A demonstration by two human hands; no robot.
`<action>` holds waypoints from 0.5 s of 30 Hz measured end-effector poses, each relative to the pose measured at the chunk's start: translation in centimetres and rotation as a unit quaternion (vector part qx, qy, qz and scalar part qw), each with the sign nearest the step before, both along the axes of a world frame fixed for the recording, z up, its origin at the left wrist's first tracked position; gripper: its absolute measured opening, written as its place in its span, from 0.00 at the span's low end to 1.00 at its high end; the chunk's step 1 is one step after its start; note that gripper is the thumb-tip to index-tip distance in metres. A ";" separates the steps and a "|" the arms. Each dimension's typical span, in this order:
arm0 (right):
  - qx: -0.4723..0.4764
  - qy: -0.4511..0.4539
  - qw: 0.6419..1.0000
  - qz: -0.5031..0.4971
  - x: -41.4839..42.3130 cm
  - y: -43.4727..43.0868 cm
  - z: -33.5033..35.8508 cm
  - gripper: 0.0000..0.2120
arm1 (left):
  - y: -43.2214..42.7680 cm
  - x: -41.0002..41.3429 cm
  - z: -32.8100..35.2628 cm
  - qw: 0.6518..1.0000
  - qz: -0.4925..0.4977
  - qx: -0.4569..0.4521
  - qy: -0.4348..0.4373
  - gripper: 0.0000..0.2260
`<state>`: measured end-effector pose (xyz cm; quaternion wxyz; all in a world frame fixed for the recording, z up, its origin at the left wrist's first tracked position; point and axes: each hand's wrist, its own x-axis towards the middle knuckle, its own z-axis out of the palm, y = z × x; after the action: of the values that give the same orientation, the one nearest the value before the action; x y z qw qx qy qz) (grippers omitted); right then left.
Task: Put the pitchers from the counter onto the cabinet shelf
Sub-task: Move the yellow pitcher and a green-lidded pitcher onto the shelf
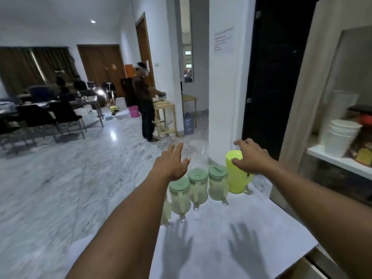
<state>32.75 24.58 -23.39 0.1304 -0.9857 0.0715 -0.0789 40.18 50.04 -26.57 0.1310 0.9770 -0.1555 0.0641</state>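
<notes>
Nothing is gripped by either hand: the right hand (252,157) is held with fingers spread and curled above the rim of the yellow-green pitcher (235,174), the thumb appearing to touch its open top, though firm contact cannot be confirmed through the motion blur. The left hand (173,163) is spread flat and empty, hovering over the row of clear pitchers with green lids. Three of these are seen plainly along the counter (241,228): the first lidded pitcher (179,196) at about 7 o'clock from the yellow-green one, the second lidded pitcher (198,185) just beside it, and the third lidded pitcher (218,183) touching or nearly touching the yellow-green pitcher at its 9 o'clock side. A fourth clear pitcher (166,213) is partly hidden behind the left forearm. Shadows of both hands are cast on the white counter at 6 o'clock. At 3 o'clock a cabinet shelf (338,161) is seen, holding a stack of white tubs (340,137) and other blurred containers. At 10 o'clock, well apart, another person (145,101) is seen standing at a wooden stand (165,119) on the marble floor (70,178).
</notes>
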 end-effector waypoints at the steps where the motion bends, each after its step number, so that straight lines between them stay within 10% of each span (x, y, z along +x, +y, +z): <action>1: 0.000 0.010 1.000 0.005 1.5 -0.1 -0.9 0.33 | 0.0 0.9 -0.7 1.000 0.007 0.000 0.008 0.33; 15: 0.134 0.109 0.977 -0.121 19.2 -15.8 -13.7 0.38 | -17.5 12.2 -14.2 0.946 0.114 -0.173 0.249 0.36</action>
<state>51.91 8.73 -37.07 0.2424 -0.9459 0.2142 0.0239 52.35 32.52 -40.80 0.3247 0.9352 0.0085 -0.1409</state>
